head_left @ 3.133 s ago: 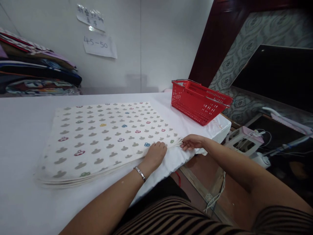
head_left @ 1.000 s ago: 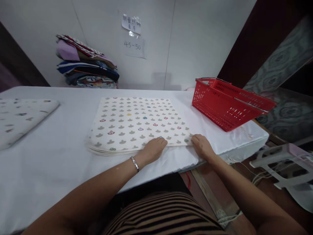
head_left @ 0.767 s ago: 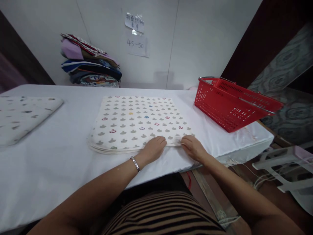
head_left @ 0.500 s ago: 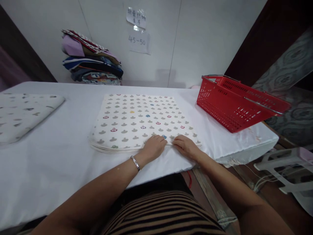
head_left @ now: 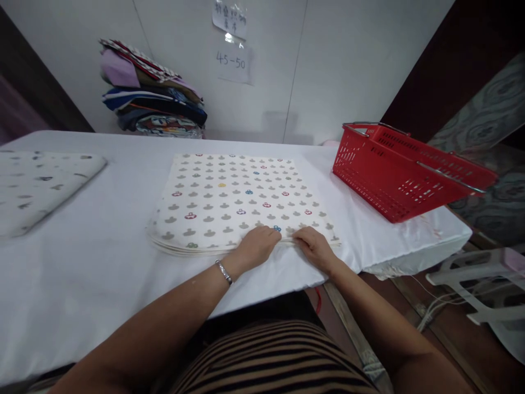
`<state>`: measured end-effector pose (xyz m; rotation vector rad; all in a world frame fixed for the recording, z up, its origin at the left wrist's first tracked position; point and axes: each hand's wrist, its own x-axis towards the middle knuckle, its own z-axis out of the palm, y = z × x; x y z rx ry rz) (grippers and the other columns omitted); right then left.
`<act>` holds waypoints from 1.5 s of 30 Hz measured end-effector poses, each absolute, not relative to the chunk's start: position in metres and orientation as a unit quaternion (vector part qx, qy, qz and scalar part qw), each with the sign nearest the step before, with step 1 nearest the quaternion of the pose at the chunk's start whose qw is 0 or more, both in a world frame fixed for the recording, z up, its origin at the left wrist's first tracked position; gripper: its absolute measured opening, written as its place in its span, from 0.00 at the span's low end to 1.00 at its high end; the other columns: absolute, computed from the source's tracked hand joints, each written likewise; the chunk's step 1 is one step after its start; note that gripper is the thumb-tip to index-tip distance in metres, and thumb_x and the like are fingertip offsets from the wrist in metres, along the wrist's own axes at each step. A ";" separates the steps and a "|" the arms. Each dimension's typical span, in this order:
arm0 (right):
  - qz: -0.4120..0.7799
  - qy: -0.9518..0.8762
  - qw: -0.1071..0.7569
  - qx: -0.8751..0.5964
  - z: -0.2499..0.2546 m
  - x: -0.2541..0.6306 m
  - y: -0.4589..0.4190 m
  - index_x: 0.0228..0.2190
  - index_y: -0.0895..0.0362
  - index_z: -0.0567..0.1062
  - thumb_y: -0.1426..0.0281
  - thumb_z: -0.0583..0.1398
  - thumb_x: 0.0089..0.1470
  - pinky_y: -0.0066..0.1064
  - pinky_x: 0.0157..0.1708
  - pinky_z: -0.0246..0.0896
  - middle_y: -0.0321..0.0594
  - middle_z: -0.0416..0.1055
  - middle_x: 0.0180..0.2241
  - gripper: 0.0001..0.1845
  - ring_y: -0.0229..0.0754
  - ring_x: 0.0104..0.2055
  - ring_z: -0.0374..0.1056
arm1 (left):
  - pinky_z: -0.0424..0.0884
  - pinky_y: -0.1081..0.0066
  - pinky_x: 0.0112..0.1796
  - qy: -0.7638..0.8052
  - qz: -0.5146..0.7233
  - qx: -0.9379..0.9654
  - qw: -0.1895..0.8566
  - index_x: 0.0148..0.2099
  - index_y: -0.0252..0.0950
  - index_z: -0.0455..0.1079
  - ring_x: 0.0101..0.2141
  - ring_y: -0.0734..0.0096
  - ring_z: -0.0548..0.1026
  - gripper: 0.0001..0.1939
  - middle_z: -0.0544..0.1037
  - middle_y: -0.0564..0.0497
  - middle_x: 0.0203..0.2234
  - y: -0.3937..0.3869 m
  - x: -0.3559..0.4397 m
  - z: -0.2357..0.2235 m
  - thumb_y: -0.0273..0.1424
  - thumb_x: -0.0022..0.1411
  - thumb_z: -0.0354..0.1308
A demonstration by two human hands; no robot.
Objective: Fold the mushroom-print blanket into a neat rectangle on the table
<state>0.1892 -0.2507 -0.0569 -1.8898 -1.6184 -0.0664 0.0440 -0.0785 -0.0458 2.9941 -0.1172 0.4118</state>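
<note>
A folded white cloth [head_left: 229,200] with grey and coloured mushroom-like prints lies flat before me, its layers showing along the near edge. My left hand [head_left: 259,243] is closed on that near edge, right of its middle, fingertips pinching the layers. Just to its right, my right hand [head_left: 315,246] grips the same edge with curled fingers. A small gap separates the two hands. Both thumbs are mostly hidden from view.
On the white-covered table [head_left: 102,219], another folded printed cloth [head_left: 36,189] lies at the left. A stack of folded fabrics [head_left: 153,93] stands at the back against the wall. At the right sits a red plastic basket [head_left: 394,175]. A white stool [head_left: 484,279] is beyond the table's right end.
Both hands stay on the cloth's near edge, the right one slightly farther right. The view has shifted a little; the cloth lies much as before.
</note>
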 end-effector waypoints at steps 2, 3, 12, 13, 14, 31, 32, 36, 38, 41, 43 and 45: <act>-0.028 -0.620 0.317 -0.717 -0.059 0.190 -0.251 0.38 0.54 0.72 0.73 0.51 0.59 0.36 0.40 0.62 0.43 0.71 0.36 0.10 0.43 0.40 0.65 | 0.63 0.69 0.36 -0.050 0.140 0.987 0.061 0.37 0.36 0.64 0.36 0.70 0.68 0.10 0.72 0.51 0.33 -0.079 0.044 -0.047 0.22 0.63 0.43; -0.031 -0.623 0.315 -0.715 -0.059 0.190 -0.252 0.37 0.54 0.71 0.74 0.51 0.59 0.36 0.40 0.62 0.43 0.71 0.36 0.10 0.43 0.40 0.65 | 0.63 0.69 0.36 -0.055 0.144 0.986 0.063 0.37 0.36 0.65 0.37 0.70 0.68 0.10 0.73 0.51 0.36 -0.079 0.044 -0.048 0.21 0.63 0.43; -0.030 -0.617 0.314 -0.721 -0.056 0.186 -0.251 0.35 0.54 0.69 0.76 0.52 0.54 0.35 0.39 0.61 0.41 0.69 0.34 0.09 0.42 0.38 0.64 | 0.63 0.65 0.40 -0.034 0.132 0.990 0.018 0.38 0.36 0.67 0.41 0.67 0.68 0.11 0.70 0.49 0.46 -0.085 0.042 -0.047 0.25 0.64 0.44; -0.029 -0.617 0.313 -0.721 -0.056 0.186 -0.251 0.35 0.54 0.69 0.77 0.53 0.54 0.35 0.39 0.60 0.41 0.69 0.34 0.09 0.42 0.38 0.64 | 0.63 0.65 0.40 -0.030 0.130 0.991 0.011 0.38 0.35 0.68 0.41 0.66 0.68 0.11 0.70 0.48 0.46 -0.087 0.042 -0.047 0.25 0.64 0.44; -0.028 -0.617 0.312 -0.722 -0.056 0.186 -0.251 0.35 0.54 0.69 0.77 0.53 0.53 0.34 0.39 0.60 0.41 0.69 0.34 0.09 0.42 0.38 0.64 | 0.63 0.65 0.40 -0.025 0.128 0.991 0.005 0.37 0.35 0.68 0.41 0.66 0.67 0.11 0.71 0.48 0.45 -0.088 0.042 -0.046 0.25 0.65 0.44; -0.030 -0.620 0.306 -0.722 -0.053 0.184 -0.252 0.36 0.54 0.69 0.75 0.54 0.54 0.34 0.39 0.60 0.41 0.69 0.34 0.07 0.42 0.37 0.63 | 0.62 0.64 0.41 -0.039 0.148 0.988 0.033 0.37 0.34 0.69 0.46 0.64 0.66 0.11 0.69 0.47 0.49 -0.087 0.039 -0.048 0.25 0.65 0.46; -0.033 -0.621 0.307 -0.720 -0.052 0.184 -0.252 0.36 0.54 0.69 0.74 0.54 0.55 0.35 0.38 0.60 0.41 0.69 0.34 0.07 0.42 0.37 0.63 | 0.62 0.64 0.41 -0.039 0.144 0.988 0.025 0.36 0.33 0.69 0.45 0.64 0.66 0.12 0.70 0.46 0.48 -0.087 0.039 -0.047 0.24 0.65 0.44; -0.045 -0.626 0.309 -0.714 -0.053 0.184 -0.251 0.39 0.54 0.70 0.70 0.53 0.57 0.36 0.40 0.61 0.43 0.71 0.36 0.08 0.43 0.39 0.64 | 0.62 0.65 0.40 -0.055 0.133 0.990 0.009 0.37 0.33 0.67 0.44 0.65 0.66 0.13 0.70 0.46 0.45 -0.089 0.038 -0.045 0.22 0.65 0.42; -0.049 -0.629 0.303 -0.714 -0.054 0.184 -0.250 0.39 0.54 0.70 0.70 0.53 0.58 0.36 0.40 0.61 0.43 0.71 0.36 0.08 0.43 0.40 0.64 | 0.61 0.66 0.41 -0.066 0.136 0.988 0.017 0.39 0.33 0.66 0.45 0.66 0.65 0.12 0.70 0.47 0.45 -0.090 0.038 -0.046 0.21 0.65 0.41; -0.056 -0.635 0.297 -0.711 -0.056 0.185 -0.249 0.39 0.54 0.71 0.69 0.52 0.59 0.36 0.41 0.62 0.43 0.71 0.36 0.09 0.43 0.40 0.65 | 0.61 0.66 0.42 -0.068 0.135 0.988 0.032 0.41 0.33 0.65 0.44 0.67 0.65 0.12 0.70 0.48 0.44 -0.091 0.038 -0.046 0.21 0.65 0.40; -0.058 -0.638 0.299 -0.707 -0.056 0.185 -0.249 0.38 0.54 0.72 0.69 0.53 0.59 0.35 0.41 0.62 0.43 0.71 0.36 0.09 0.42 0.40 0.65 | 0.61 0.66 0.42 -0.064 0.130 0.989 0.035 0.40 0.33 0.64 0.43 0.67 0.65 0.11 0.71 0.48 0.43 -0.092 0.039 -0.046 0.21 0.65 0.41; -0.055 -0.640 0.303 -0.704 -0.055 0.186 -0.249 0.37 0.54 0.72 0.69 0.53 0.59 0.35 0.41 0.62 0.43 0.71 0.36 0.09 0.42 0.40 0.65 | 0.61 0.66 0.42 -0.060 0.127 0.989 0.035 0.39 0.33 0.64 0.43 0.67 0.65 0.11 0.71 0.48 0.42 -0.093 0.039 -0.044 0.21 0.65 0.41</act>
